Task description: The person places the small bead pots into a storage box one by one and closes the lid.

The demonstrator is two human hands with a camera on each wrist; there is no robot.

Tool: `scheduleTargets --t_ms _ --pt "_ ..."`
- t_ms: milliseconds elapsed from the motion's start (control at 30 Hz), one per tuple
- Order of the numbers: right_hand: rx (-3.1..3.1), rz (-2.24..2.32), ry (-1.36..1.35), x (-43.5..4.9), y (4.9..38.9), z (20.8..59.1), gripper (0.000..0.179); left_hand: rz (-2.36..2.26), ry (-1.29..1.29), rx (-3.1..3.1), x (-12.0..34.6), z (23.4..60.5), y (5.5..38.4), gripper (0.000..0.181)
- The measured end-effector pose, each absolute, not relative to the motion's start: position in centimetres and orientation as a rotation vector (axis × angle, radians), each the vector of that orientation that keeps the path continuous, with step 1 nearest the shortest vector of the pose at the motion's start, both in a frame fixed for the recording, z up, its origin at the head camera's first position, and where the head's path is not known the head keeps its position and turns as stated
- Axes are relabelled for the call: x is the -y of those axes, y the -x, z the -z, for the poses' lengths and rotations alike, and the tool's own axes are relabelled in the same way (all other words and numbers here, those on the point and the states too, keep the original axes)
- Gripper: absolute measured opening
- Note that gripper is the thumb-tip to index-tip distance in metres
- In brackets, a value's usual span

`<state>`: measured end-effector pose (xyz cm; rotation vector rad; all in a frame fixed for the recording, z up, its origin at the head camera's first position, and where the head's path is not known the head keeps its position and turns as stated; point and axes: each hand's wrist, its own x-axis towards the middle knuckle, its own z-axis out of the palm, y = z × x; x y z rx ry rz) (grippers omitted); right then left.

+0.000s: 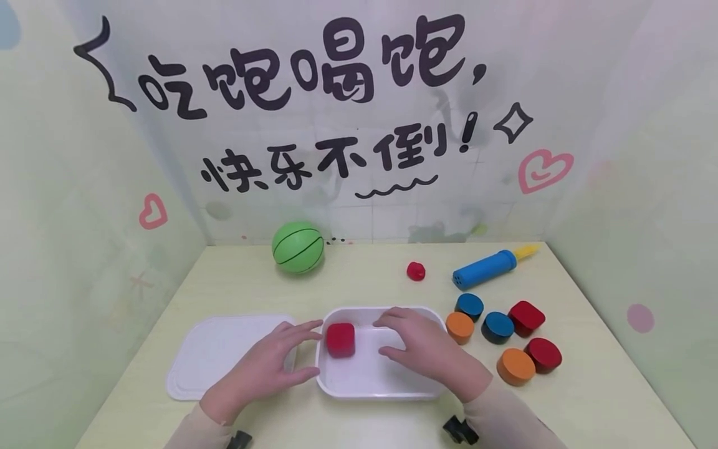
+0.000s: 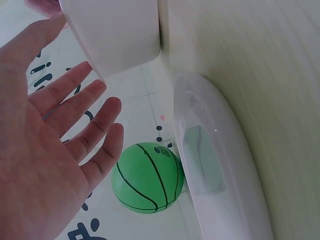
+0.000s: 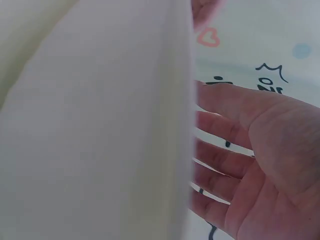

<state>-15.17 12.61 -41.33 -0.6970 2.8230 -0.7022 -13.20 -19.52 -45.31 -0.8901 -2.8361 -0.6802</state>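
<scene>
Widely parted fingers (image 1: 306, 327): left hand (image 1: 268, 363) at rim of white box (image 1: 381, 395), right hand (image 1: 423, 345) over open room beside red block (image 1: 340, 340).

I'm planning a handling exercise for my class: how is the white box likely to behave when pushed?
The box will probably slide rather than tip, being low and broad. Its smooth, plastic-looking walls suggest it is fairly stiff and perhaps slippery. The red block inside, with open floor beside it, may shift if the push is sudden.
</scene>
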Motion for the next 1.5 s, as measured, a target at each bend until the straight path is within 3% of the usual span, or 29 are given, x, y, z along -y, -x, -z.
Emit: scheduleTargets --t_ms 933,1300,1500 --pt "-3.239 0.47 0.715 -25.6 11.7 40.8 0.051 0.656 0.862 2.837 19.1 45.4 13.3 0.053" --pt "-3.142 0.468 0.372 -30.7 10.9 42.5 0.049 0.631 0.865 2.83 19.1 45.4 13.4 0.057" --pt "-3.102 0.465 0.324 -32.3 10.5 43.3 0.05 0.634 0.883 2.821 19.2 45.7 13.4 0.056"
